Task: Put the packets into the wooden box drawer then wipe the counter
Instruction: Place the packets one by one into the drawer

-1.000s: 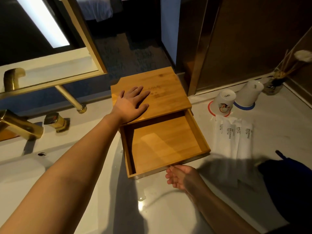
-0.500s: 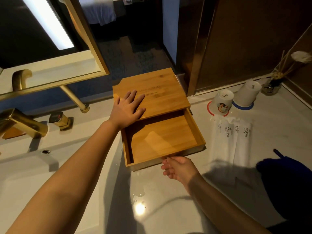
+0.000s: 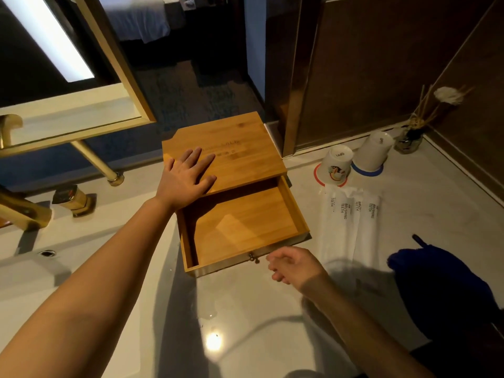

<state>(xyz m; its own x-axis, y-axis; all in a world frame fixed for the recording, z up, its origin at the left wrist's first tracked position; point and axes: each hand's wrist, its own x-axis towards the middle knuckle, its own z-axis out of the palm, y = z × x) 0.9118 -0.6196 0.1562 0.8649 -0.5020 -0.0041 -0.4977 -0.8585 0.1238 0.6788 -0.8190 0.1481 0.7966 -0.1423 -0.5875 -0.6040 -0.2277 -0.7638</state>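
Observation:
A wooden box [image 3: 245, 156] stands on the white counter [image 3: 245, 309], and its drawer [image 3: 240, 227] is pulled out towards me with nothing inside. My left hand [image 3: 188, 178] lies flat on the box lid, fingers spread. My right hand [image 3: 294, 264] hovers just right of the drawer's small knob [image 3: 253, 258], fingers loosely curled and holding nothing. Several white toothbrush packets [image 3: 351, 225] lie side by side on the counter to the right of the drawer. A dark blue cloth [image 3: 441, 285] sits at the right edge.
Two upturned white cups [image 3: 354, 162] stand on coasters behind the packets, with a reed diffuser [image 3: 411, 137] in the back right corner. A gold tap [image 3: 24, 211] and the sink basin [image 3: 68, 268] are on the left, below a gold-framed mirror [image 3: 81, 85].
My right hand has come off the drawer front and shifted right, uncovering the knob. The drawer stays pulled out and my left hand stays on the lid.

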